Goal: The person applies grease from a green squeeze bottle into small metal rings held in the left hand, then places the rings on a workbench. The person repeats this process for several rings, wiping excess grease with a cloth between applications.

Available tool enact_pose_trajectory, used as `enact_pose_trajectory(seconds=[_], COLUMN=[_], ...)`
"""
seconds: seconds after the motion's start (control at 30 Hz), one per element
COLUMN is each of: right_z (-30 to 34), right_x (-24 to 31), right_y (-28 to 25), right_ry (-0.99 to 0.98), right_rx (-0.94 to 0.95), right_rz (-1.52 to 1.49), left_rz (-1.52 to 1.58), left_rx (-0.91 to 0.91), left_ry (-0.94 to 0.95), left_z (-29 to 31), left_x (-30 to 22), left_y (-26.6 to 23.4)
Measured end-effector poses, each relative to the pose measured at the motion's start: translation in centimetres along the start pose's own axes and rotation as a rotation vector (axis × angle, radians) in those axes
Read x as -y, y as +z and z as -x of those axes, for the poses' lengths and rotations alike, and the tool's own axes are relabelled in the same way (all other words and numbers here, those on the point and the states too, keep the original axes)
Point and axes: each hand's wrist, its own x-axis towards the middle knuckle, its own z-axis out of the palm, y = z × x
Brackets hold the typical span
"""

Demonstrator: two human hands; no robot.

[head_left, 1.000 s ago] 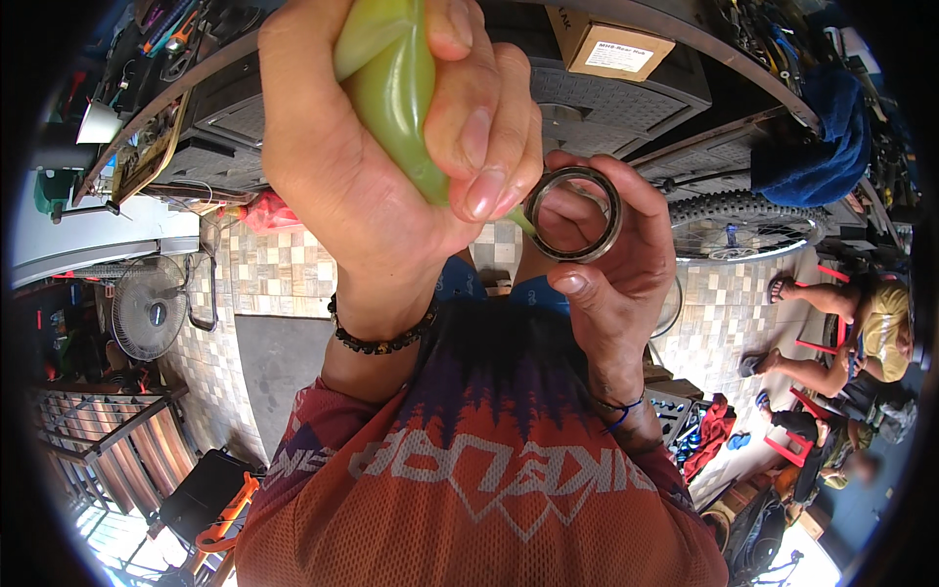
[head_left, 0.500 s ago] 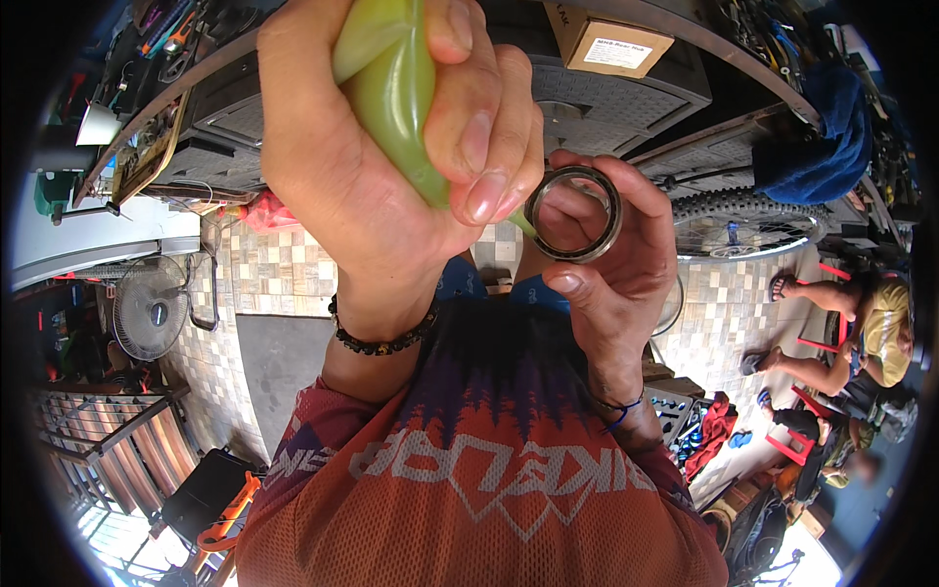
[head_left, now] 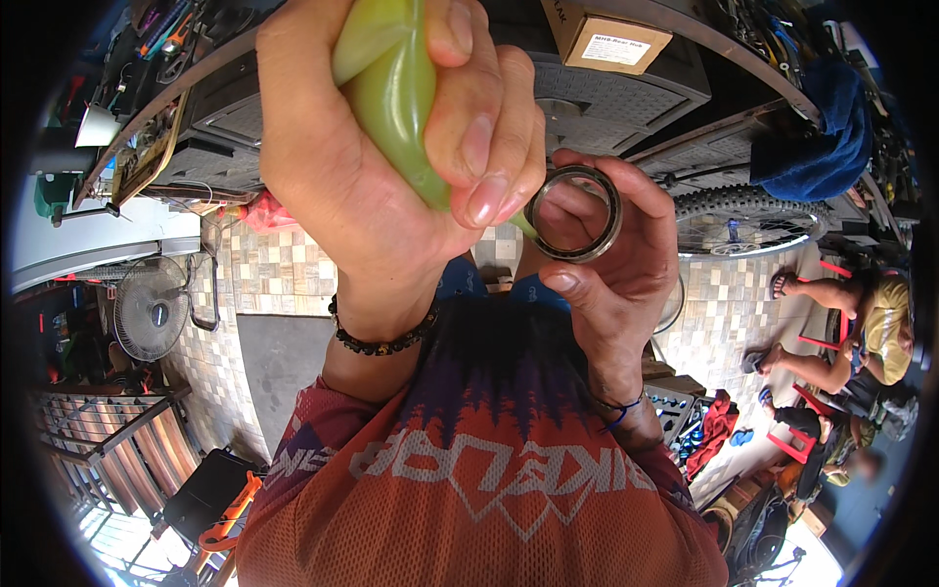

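Observation:
My left hand (head_left: 337,186) is wrapped tightly round a soft, translucent yellow-green squeeze bottle (head_left: 396,108), which is dented under the fingers. The bottle's narrow green nozzle (head_left: 527,226) shows past the knuckles and meets the near side of a round metal bearing (head_left: 615,217). Thumb and fingertips of my right hand (head_left: 641,245) grip that bearing by its outer edge, its open middle facing me. Fingers show through the hole. Whether anything comes out of the nozzle cannot be made out.
Ahead stands a workbench holding tools and a cardboard box (head_left: 611,47). A blue cloth (head_left: 817,137) hangs at the right, above a bicycle wheel (head_left: 748,210). A fan (head_left: 152,308) stands at left on the tiled floor; people sit on red chairs at far right.
Almost nothing differs. Both hands keep the same hold, with only a very slight shift of the fingers on the bottle.

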Motion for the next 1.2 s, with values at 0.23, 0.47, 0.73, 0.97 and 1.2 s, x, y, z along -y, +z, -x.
enact_pose_trajectory(seconds=[0.23,0.47,0.73,0.97,1.2], right_z=[0.2,0.2,0.2,0.1,0.2], right_x=[0.1,0.0,-0.2,-0.2,-0.2], right_y=[0.1,0.1,0.2,0.3,0.3], right_ry=[0.007,-0.018,-0.042,-0.051,-0.055], right_rx=[-0.014,-0.005,-0.014,-0.017,-0.010], right_rz=[0.019,0.058,0.083,0.100,0.106], left_rz=[0.025,-0.009,0.001,-0.082,-0.036], left_rx=[0.015,-0.047,-0.326,-0.603,-0.423], left_ry=[-0.005,0.020,0.120,0.098,0.126], left_z=[0.1,0.1,-0.5,-0.7,-0.8], left_x=[0.2,0.2,1.2,0.8,1.0], left_y=[-0.5,0.7,2.2,4.0,3.1])
